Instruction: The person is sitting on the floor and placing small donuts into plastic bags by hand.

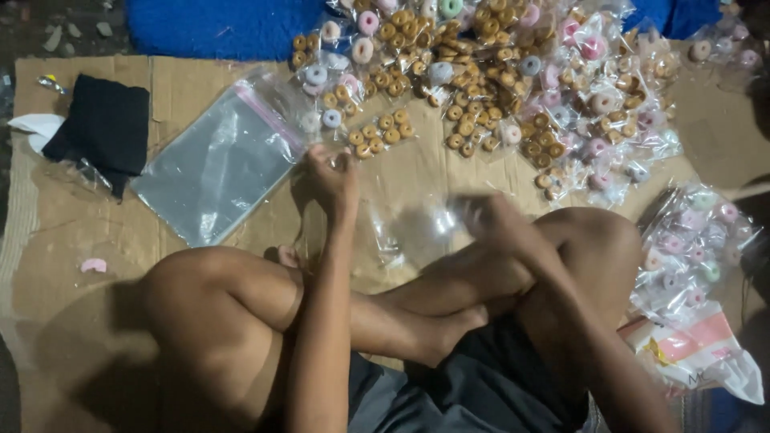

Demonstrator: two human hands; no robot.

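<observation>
I sit cross-legged on flattened cardboard (64,240). My left hand (330,178) reaches forward, fingers pinched on the edge of a small clear plastic bag (401,224) that lies in front of my legs. My right hand (489,215) is blurred and grips the same clear bag at its right side. Just beyond the hands lies a big heap of small clear packets (481,88) filled with brown, pink, white and blue ring-shaped sweets.
A stack of empty clear zip bags (212,164) lies left of my left hand. A black cloth (104,124) sits at far left, a pink ring (94,265) on the cardboard. More filled packets (694,240) and a white-orange bag (706,353) are at right. Blue fabric (216,24) lies behind.
</observation>
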